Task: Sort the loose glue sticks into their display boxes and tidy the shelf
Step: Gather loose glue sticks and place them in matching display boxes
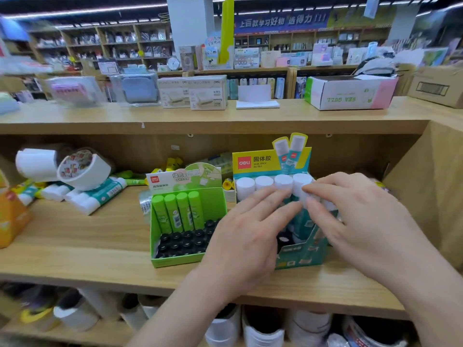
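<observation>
L hand (248,226) flat, fingers straight, over white-capped glue sticks (264,182) in teal display box (300,256); R hand (363,214) fingertips on one cap, grip unclear. Could topple row w/ sideways nudge, given gaps in box.

White-capped glue sticks (264,182) upright, in teal box (298,256)

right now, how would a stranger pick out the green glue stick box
On the wooden middle shelf, look just left of the teal box of white-capped sticks. The green box there is the only bright green one, with four green sticks leaning at its back.
</observation>
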Action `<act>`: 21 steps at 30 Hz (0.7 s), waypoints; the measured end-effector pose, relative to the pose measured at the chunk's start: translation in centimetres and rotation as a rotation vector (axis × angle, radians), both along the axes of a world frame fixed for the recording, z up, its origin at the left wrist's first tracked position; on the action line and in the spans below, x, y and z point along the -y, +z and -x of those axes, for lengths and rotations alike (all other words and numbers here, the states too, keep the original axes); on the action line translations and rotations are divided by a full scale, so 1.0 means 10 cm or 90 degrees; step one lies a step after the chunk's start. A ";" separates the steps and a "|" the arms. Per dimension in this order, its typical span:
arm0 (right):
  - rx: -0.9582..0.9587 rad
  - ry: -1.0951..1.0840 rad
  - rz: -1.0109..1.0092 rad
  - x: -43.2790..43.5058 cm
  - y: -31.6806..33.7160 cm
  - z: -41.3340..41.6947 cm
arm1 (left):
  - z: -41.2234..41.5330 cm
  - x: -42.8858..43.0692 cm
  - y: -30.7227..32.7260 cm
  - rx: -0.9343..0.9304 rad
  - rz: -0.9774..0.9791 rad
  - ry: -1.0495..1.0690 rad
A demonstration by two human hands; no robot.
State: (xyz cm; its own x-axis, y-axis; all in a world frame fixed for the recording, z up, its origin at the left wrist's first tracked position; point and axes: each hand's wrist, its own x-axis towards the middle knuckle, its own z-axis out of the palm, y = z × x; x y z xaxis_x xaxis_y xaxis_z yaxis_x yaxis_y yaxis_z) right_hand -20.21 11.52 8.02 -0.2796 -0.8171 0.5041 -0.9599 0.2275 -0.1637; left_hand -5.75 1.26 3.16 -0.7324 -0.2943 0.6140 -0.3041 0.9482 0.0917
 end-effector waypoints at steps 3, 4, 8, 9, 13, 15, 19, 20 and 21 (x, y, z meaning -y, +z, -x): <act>-0.005 0.009 0.100 0.05 -0.15 -0.11 | -0.25 -0.04 -0.14 -0.087 0.002 0.060; -0.011 0.027 0.131 0.06 -0.17 -0.15 | -0.32 -0.05 -0.20 -0.119 0.002 0.072; 0.047 0.203 0.215 0.17 -0.19 -0.49 | -0.61 -0.09 -0.34 -0.216 -0.036 0.086; 0.073 0.246 0.213 0.22 -0.21 -0.57 | -0.69 -0.10 -0.36 -0.234 -0.059 0.089; 0.141 0.337 0.149 0.43 -0.32 -0.88 | -1.12 -0.03 -0.41 -0.249 -0.160 0.160; 0.158 0.362 0.127 0.53 -0.35 -1.05 | -1.36 0.04 -0.41 -0.238 -0.178 0.202; 0.167 0.394 0.077 0.73 -0.35 -1.41 | -1.79 0.25 -0.39 -0.238 -0.178 0.310; 0.169 0.394 0.058 0.78 -0.34 -1.50 | -1.89 0.31 -0.38 -0.240 -0.173 0.332; 0.171 0.395 0.036 0.84 -0.34 -1.59 | -1.99 0.38 -0.37 -0.241 -0.165 0.352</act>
State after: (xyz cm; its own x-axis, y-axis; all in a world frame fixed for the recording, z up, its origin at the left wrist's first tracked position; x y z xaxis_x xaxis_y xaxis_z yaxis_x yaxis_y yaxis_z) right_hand -4.30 3.13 4.66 0.1118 -0.8413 0.5289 -0.8346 -0.3684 -0.4096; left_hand 14.13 -2.52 -0.54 -0.1846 -0.7318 0.6561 -0.6370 0.5974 0.4871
